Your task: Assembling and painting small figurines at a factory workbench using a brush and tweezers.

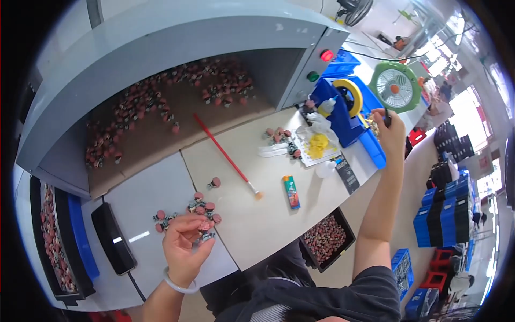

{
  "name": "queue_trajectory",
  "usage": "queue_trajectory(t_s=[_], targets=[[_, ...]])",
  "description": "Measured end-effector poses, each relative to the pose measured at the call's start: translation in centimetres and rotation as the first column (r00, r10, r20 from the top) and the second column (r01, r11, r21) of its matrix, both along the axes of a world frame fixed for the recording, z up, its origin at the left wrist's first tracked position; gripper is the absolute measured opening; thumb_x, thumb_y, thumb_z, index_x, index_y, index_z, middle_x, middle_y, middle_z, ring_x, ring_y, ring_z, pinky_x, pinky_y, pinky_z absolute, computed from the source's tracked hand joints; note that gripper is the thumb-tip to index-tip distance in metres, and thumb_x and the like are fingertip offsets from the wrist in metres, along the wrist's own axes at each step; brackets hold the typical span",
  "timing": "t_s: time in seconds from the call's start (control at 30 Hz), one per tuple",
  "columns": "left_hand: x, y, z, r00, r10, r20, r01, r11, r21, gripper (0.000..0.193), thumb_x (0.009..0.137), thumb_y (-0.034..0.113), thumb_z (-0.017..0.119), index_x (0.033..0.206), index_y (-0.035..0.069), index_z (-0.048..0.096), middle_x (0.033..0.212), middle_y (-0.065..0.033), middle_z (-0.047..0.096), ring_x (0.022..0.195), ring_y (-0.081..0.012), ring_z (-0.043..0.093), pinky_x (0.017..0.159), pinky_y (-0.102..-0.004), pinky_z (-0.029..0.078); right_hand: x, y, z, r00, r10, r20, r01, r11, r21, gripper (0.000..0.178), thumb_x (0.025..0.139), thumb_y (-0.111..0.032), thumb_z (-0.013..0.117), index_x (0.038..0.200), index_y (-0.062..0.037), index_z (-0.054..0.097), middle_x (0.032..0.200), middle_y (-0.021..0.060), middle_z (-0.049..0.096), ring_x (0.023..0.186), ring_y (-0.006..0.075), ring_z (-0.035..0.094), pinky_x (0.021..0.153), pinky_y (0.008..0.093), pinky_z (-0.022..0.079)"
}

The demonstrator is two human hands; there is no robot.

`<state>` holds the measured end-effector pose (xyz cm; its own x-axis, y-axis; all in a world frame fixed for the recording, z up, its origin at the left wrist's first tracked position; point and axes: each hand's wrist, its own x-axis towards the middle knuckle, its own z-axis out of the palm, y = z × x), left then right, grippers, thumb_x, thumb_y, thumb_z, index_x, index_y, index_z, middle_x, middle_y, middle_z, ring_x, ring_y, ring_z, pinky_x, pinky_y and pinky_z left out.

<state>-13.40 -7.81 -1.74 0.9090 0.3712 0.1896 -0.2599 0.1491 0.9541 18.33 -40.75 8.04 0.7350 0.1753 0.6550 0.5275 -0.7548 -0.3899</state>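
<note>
My left hand (182, 248), with a pale bracelet at its wrist, pinches a small pink-topped figurine (205, 227) above the near left of the table. Several like it lie in a loose cluster (199, 204) just beyond the fingers, and a single one (214, 182) sits farther off. Stretched out to the right, my right hand (393, 135) is closed on a small dark object (387, 117) whose kind I cannot make out. That hand is over a blue bin (370, 147) with small yellowish pieces in it.
A grey machine opening (188, 32) holds many figurines. On the table lie a red-handled brush (222, 153), a lighter (291, 192), a phone (113, 239) and a white bottle (325, 169). A green fan (396, 87) stands beyond the bins. A black crate (348, 236) of figurines sits below the edge.
</note>
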Motion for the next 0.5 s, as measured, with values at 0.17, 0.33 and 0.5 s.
queue_trajectory(t_s=[0.17, 0.33, 0.5], targets=[[0.1, -0.2, -0.3, 1.000, 0.001, 0.023, -0.002, 0.999, 0.045, 0.040, 0.065, -0.011, 0.063, 0.099, 0.001, 0.047, 0.108, -0.0129, 0.047, 0.099, -0.0194, 0.054, 0.087, -0.0313, 0.046, 6.4, -5.7, -5.1, 0.822, -0.119, -0.557, 0.122, 0.992, -0.032, 0.021, 0.081, -0.020, 0.059, 0.089, -0.0012, 0.063, 0.066, 0.0021, 0.055, 0.058, 0.0104, 0.052, 0.057, 0.0271, 0.043], [0.3, 0.1, -0.6, 0.999, 0.018, -0.029, -0.016, 0.998, 0.060, 0.040, 0.066, -0.012, 0.062, 0.100, 0.001, 0.047, 0.108, -0.0132, 0.048, 0.096, -0.0197, 0.055, 0.084, -0.0302, 0.047, 6.9, -5.1, -5.4, 0.939, -0.152, -0.308, 0.106, 0.981, -0.161, 0.017, 0.077, -0.017, 0.062, 0.086, -0.0023, 0.063, 0.069, 0.0048, 0.059, 0.060, 0.0117, 0.054, 0.060, 0.0277, 0.044], [0.5, 0.1, -0.5, 0.996, 0.055, -0.077, -0.053, 0.998, 0.022, 0.037, 0.066, -0.013, 0.059, 0.097, 0.003, 0.045, 0.103, -0.0127, 0.049, 0.094, -0.0209, 0.056, 0.084, -0.0324, 0.048, 6.3, -5.2, -5.0, 0.934, -0.186, -0.305, 0.158, 0.981, -0.113, 0.020, 0.073, -0.010, 0.065, 0.091, -0.0030, 0.062, 0.073, 0.0040, 0.059, 0.058, 0.0106, 0.054, 0.056, 0.0255, 0.043]])
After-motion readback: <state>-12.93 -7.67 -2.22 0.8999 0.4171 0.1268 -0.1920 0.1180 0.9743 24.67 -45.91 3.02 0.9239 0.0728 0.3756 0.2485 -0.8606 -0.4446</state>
